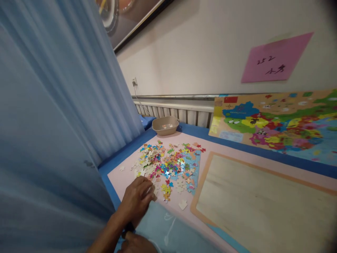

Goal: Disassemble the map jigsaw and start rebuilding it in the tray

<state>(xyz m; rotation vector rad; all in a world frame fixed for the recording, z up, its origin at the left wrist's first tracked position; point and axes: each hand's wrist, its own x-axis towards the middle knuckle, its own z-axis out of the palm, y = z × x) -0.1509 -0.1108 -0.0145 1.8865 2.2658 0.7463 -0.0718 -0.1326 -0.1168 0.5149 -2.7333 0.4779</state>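
My left hand (137,197) rests at the near edge of a heap of loose jigsaw pieces (158,160). Its fingers are curled and pressed together, and their undersides are hidden. At the bottom edge, my right hand (137,244) is partly cut off, its fingers closed at a black wristband (128,228) on my left wrist. Beside both hands lies light blue cloth (171,228) with a white line pattern. The pieces are multicoloured, some turned pale side up, on a pink sheet (118,175). A blue joined-looking section (196,172) edges the heap on the right.
A wooden puzzle board (250,189) with an orange frame lies to the right. Behind the heap stands a beige basket (165,130) with a few pieces inside. A colourful map (263,123) leans at the wall below a pink note (276,59). A blue curtain (60,105) hangs left.
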